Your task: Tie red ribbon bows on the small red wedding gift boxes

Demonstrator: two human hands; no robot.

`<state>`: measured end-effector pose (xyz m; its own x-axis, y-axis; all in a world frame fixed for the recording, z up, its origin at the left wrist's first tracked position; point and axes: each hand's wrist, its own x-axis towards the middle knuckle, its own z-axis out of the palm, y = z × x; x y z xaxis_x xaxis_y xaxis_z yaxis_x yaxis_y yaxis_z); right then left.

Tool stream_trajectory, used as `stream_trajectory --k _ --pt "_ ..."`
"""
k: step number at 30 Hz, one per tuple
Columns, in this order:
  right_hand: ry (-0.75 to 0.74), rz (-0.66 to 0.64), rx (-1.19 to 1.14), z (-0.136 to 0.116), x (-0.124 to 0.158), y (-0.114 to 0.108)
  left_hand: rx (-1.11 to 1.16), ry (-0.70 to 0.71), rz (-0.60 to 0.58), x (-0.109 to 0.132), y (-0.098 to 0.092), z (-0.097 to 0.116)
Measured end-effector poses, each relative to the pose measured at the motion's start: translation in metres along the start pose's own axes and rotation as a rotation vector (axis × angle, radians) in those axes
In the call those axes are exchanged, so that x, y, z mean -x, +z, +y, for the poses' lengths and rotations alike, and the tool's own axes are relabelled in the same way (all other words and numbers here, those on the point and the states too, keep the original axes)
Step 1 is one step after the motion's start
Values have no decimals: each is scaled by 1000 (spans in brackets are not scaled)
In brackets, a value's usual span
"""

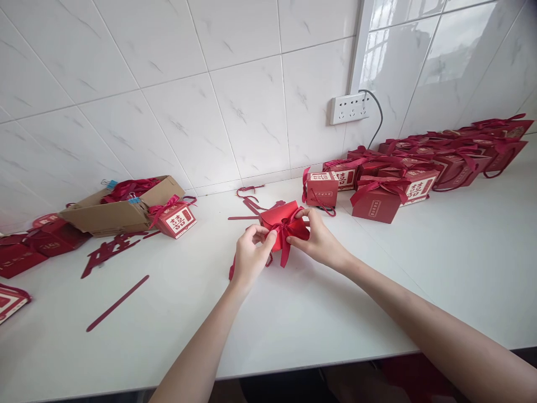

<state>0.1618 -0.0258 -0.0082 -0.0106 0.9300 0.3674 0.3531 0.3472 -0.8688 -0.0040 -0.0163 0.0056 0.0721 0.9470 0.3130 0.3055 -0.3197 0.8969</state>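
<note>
A small red gift box (277,215) sits on the white table in front of me, its top partly covered by my hands. Red ribbon (285,254) crosses the top in a bow, with one tail hanging down the near side. My left hand (254,252) pinches the ribbon at the left of the knot, thumb against fingers. On the other side my right hand (314,238) has its thumb and fingers closed on the bow's right loop. A twisted red cord shows below the box, near my left fingers.
Finished red boxes (375,204) with bows crowd the right side along the tiled wall. An open cardboard box (100,215) of ribbon stands at the left, a bowed box (178,218) beside it. Red strips (117,302) lie on the table (176,347). A power socket (350,108) is on the wall.
</note>
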Motion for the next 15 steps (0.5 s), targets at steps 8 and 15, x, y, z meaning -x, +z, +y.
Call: stream_trajectory --k 8,15 --pt "28 -22 -28 -3 2 1 -153 273 142 3 1 -1" --pt "49 -12 -92 -1 2 4 -526 728 60 10 12 -13"
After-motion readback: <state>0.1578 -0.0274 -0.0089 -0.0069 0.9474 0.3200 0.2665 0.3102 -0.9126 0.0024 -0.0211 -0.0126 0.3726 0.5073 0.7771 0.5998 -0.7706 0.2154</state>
